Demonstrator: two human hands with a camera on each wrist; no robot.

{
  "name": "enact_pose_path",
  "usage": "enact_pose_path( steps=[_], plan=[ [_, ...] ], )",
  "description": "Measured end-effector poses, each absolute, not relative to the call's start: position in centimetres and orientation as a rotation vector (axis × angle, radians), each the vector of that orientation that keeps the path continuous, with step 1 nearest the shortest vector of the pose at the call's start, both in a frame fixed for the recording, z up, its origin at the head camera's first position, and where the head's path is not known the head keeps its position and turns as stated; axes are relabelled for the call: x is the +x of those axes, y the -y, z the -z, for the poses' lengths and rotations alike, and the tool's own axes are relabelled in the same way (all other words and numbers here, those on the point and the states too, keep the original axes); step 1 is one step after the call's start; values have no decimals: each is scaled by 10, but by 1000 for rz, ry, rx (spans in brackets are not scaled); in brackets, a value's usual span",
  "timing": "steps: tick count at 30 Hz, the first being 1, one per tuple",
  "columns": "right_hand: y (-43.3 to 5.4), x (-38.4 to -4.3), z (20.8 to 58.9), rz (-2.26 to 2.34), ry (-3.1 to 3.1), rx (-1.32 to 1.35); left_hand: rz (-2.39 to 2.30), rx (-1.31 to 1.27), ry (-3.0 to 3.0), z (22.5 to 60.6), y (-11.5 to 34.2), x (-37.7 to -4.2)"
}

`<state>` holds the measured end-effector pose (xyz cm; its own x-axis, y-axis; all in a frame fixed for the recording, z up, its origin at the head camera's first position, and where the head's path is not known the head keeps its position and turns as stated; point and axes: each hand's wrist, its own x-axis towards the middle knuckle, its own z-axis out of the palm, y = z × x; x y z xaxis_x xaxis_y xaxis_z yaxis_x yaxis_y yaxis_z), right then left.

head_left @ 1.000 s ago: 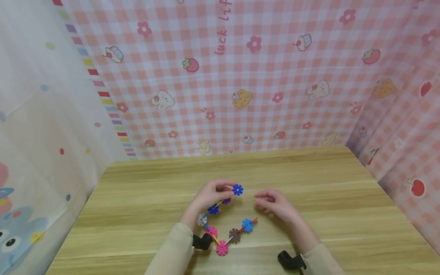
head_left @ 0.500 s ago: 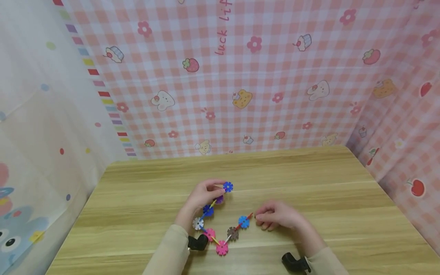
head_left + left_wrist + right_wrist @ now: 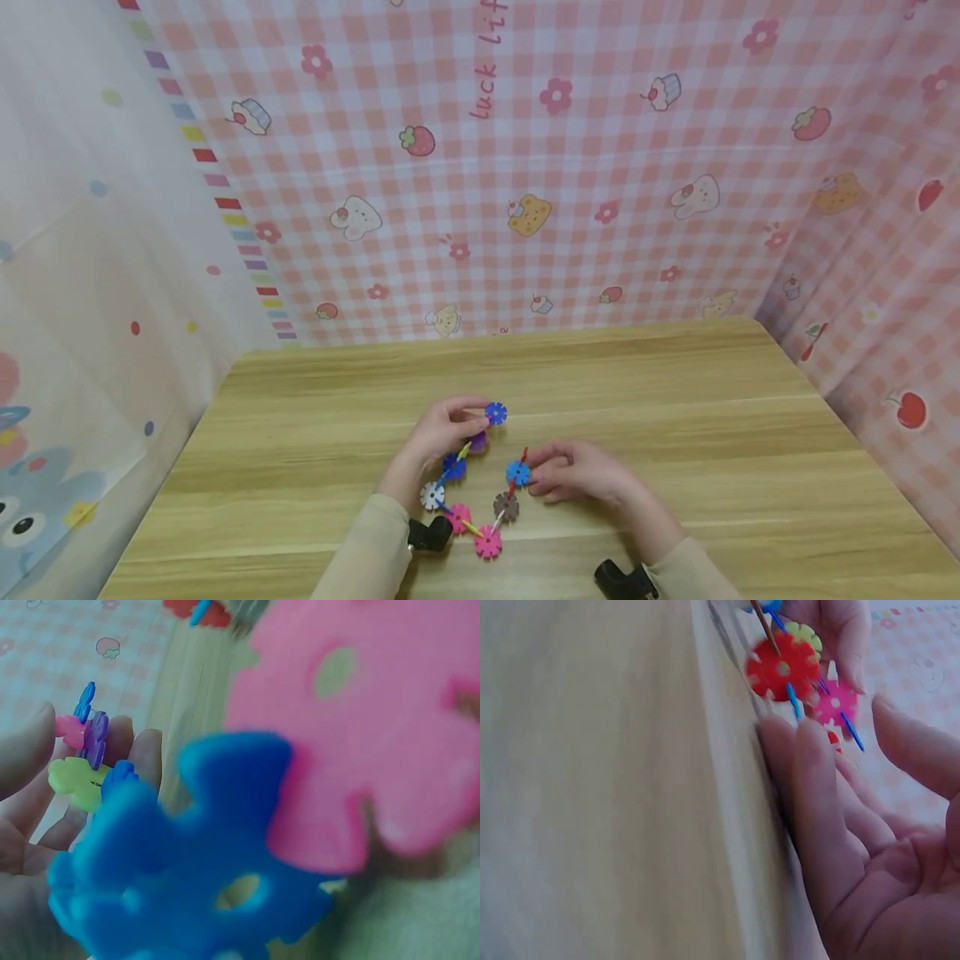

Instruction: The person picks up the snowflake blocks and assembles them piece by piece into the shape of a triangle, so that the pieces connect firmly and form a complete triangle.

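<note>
A chain of notched plastic snowflake discs curves in an open loop between my hands. In the head view, my left hand (image 3: 441, 432) pinches its upper left end, with a dark blue disc (image 3: 496, 413) beyond the fingertips. A purple disc (image 3: 478, 442) hangs just below. The left wrist view shows a small pink disc (image 3: 71, 731) between thumb and fingers. My right hand (image 3: 576, 472) is at the other end, fingertips against the light blue disc (image 3: 518, 473) and an edge-on red disc (image 3: 524, 455). Thumb and fingers stand apart around it in the right wrist view.
The chain's lower part, with a pink disc (image 3: 488, 542) and a brown disc (image 3: 506, 507), lies low over the wood-grain table (image 3: 675, 392). Black mounts (image 3: 430, 534) sit on both wrists. Printed curtains (image 3: 480, 167) enclose the table's back and sides.
My right hand has come down and left to the light blue disc, and that end of the chain has swung left and upward. My left hand has shifted slightly left with its end.
</note>
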<state>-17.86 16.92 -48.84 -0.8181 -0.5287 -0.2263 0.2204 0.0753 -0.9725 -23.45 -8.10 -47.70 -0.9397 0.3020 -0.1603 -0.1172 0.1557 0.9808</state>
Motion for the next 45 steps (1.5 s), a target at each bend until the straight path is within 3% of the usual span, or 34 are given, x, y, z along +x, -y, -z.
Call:
enact_pose_path(
  steps=[16, 45],
  plan=[
    [-152, -191, 495, 2153, -1818, -58, -2170, -68, -1961, 474, 66, -226],
    [-138, -192, 481, 2063, -2308, -46, -2186, 189, -2051, 469, 44, -213]
  ],
)
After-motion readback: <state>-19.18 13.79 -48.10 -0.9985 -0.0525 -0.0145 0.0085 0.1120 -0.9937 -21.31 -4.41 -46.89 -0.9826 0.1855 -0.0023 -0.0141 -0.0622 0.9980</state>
